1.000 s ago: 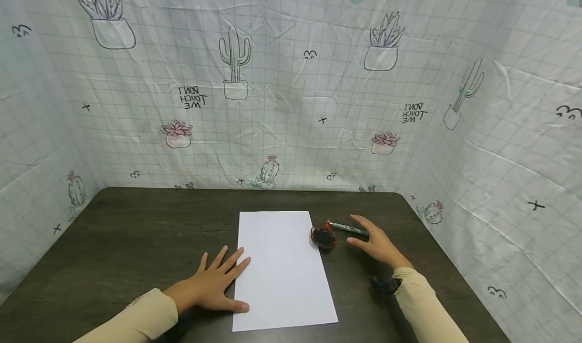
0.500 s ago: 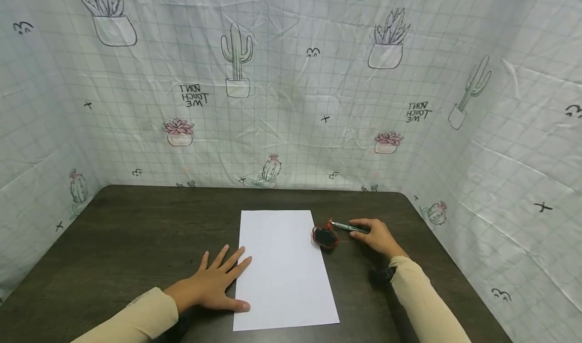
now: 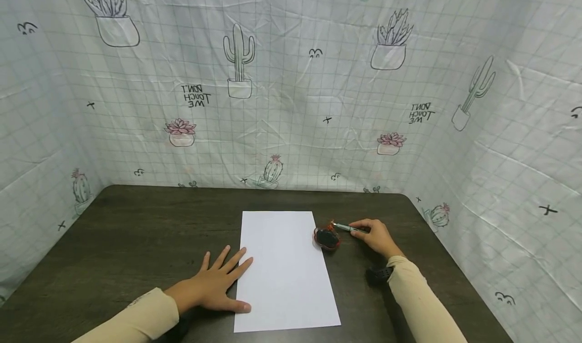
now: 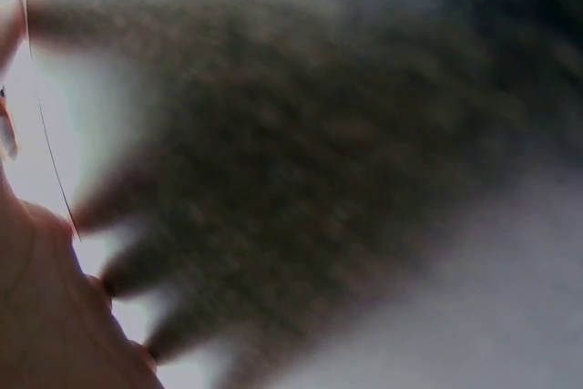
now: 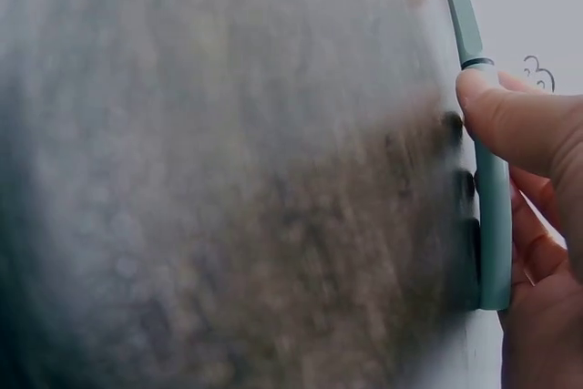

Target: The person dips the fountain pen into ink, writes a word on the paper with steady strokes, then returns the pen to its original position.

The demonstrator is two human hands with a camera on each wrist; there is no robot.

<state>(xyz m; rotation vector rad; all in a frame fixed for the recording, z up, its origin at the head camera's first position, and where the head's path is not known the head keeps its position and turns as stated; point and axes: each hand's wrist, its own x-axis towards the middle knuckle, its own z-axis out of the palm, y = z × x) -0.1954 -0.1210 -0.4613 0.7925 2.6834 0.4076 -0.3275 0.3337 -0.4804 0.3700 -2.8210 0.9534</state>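
A white sheet of paper [image 3: 286, 277] lies lengthwise on the dark table. My left hand [image 3: 213, 285] is spread flat at its left edge, with thumb and fingertips over the paper. To the right of the sheet, my right hand [image 3: 376, 236] pinches a pale green pen [image 3: 344, 227]; in the right wrist view the thumb presses on the pen barrel [image 5: 493, 225] just behind the dark ring. The pen's tip points left, up to an orange-red piece [image 3: 331, 224] on a small dark, red-edged object [image 3: 326, 238] beside the paper's upper right edge.
The dark wooden table [image 3: 150, 232] is enclosed by a pale grid-patterned cloth [image 3: 282, 105] printed with cacti, at the back and sides. A black band [image 3: 378, 276] sits at my right wrist. The left wrist view is mostly blurred.
My right hand's spread fingers have closed on the pen, which lay on the table, and have shifted slightly left with it. The left hand has stayed on the paper.
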